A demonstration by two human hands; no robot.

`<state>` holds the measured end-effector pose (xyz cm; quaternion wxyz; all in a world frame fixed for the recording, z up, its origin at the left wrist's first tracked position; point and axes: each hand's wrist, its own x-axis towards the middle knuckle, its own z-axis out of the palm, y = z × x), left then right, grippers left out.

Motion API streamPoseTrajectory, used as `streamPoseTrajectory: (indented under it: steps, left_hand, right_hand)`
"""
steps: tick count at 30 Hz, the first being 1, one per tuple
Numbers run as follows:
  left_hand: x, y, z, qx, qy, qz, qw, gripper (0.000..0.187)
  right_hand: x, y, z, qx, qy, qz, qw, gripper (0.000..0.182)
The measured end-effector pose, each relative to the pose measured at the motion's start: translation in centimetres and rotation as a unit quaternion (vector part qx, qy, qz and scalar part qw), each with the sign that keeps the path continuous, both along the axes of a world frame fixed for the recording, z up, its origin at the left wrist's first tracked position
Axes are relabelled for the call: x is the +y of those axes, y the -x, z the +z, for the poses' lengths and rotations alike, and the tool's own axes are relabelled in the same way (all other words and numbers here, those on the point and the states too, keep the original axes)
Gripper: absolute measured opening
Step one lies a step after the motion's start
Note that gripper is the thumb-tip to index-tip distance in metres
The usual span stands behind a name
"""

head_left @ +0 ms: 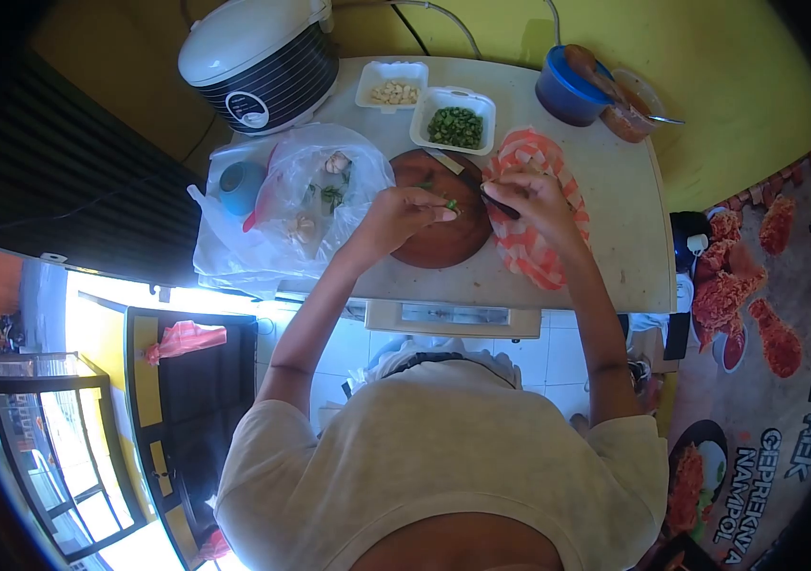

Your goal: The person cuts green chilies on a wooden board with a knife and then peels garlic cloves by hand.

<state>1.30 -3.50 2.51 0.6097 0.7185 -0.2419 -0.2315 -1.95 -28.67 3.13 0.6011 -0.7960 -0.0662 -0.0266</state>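
Note:
My left hand (412, 217) is pinched over a round wooden cutting board (439, 246), with a small green vegetable piece (451, 204) at its fingertips. In my right hand (537, 198) is the dark handle of a kitchen knife (445, 162); its blade slants over the far part of the board, tip away from me. More bits of green lie on the board near the left fingers. A red-and-white patterned plastic bag (531, 257) lies flat under my right hand and beside the board. Beyond the board stands a white foam box (418, 131) holding chopped green pieces.
Another foam box (364, 95) holds pale chopped pieces. At left, a clear plastic bag (277, 190) contains garlic bulbs and greens, near a blue cup (242, 187). A rice cooker (263, 71) stands at back left, a blue-lidded tub (565, 93) and an orange-brown container (626, 122) at back right.

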Motion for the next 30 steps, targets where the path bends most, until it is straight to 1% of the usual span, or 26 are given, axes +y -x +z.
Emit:
streamPoseTrajectory:
  steps: [1,2,3,4,5,6,7,8,9,11,13,15,17,18,20,26,27,29,30]
  left_hand:
    - [0.4,0.1,0.0,-0.100,-0.049,0.053,0.992,0.022]
    - [0.6,0.2,0.0,-0.197,-0.099,0.105,0.970,0.024]
    - [0.7,0.2,0.1,-0.196,-0.100,0.107,0.970,0.024]
    - [0.8,0.3,0.2,-0.208,-0.135,0.137,0.959,0.023]
    - [0.9,0.2,0.2,-0.220,-0.169,0.166,0.946,0.023]
    - [0.9,0.1,-0.4,-0.217,-0.171,0.168,0.946,0.023]
    - [0.8,-0.2,-1.3,-0.272,-0.183,0.181,0.927,0.023]
    - [0.7,-0.5,-1.9,-0.327,-0.194,0.192,0.905,0.023]
    - [0.5,-0.6,-2.1,-0.326,-0.197,0.194,0.904,0.023]
    - [-0.1,-0.5,-2.2,-0.372,-0.259,0.174,0.874,0.021]
    - [-0.5,-0.4,-2.1,-0.368,-0.251,0.185,0.876,0.022]
    - [-0.7,-0.4,-2.4,-0.359,-0.243,0.198,0.879,0.023]
    - [-0.4,-0.5,-3.0,-0.318,-0.223,0.204,0.899,0.024]
    - [-0.3,-0.4,-3.0,-0.314,-0.225,0.206,0.899,0.024]
    - [-0.2,-0.3,-2.8,-0.378,-0.244,0.201,0.870,0.025]
    - [0.2,-1.2,-3.8,-0.394,-0.210,0.191,0.874,0.022]
    - [0.1,-1.1,-3.6,-0.395,-0.211,0.193,0.873,0.022]
    - [0.1,-1.0,-3.2,-0.426,-0.158,0.222,0.863,0.022]
    - [0.4,-0.7,-2.4,-0.428,-0.158,0.224,0.861,0.022]
  right_hand:
    - [-1.3,-0.4,-0.9,-0.090,0.046,-0.047,0.994,0.027]
    - [-2.8,-0.3,-1.6,-0.088,0.045,-0.045,0.994,0.027]
    - [-3.9,-0.2,-1.8,-0.108,0.114,-0.101,0.982,0.026]
    - [-4.8,0.0,-1.9,-0.126,0.182,-0.156,0.963,0.024]
    - [-5.4,0.1,-2.0,-0.125,0.181,-0.152,0.964,0.024]
    - [-5.7,0.4,-1.8,-0.111,0.200,-0.173,0.958,0.022]
    - [-6.0,0.7,-1.9,-0.096,0.219,-0.193,0.952,0.021]
    - [-6.3,0.8,-2.0,-0.095,0.218,-0.190,0.952,0.021]
    - [-6.6,0.9,-2.2,-0.097,0.237,-0.194,0.947,0.020]
    - [-6.9,1.1,-2.9,-0.097,0.254,-0.197,0.942,0.020]
    - [-7.3,0.8,-3.9,-0.100,0.284,-0.218,0.928,0.020]
    - [-7.5,1.0,-4.3,-0.097,0.277,-0.214,0.932,0.019]
    - [-7.2,1.4,-4.5,-0.093,0.270,-0.207,0.936,0.019]
    - [-6.8,1.8,-3.6,-0.071,0.270,-0.219,0.935,0.019]
    - [-6.0,2.2,-2.3,-0.049,0.269,-0.228,0.934,0.019]
    - [-4.1,2.0,-1.4,-0.066,0.245,-0.235,0.938,0.024]
    - [-3.8,1.9,-1.6,-0.074,0.246,-0.234,0.938,0.024]
    - [-3.2,1.6,-1.6,-0.084,0.246,-0.231,0.937,0.024]
    - [-2.7,1.7,-1.4,-0.088,0.238,-0.234,0.938,0.024]
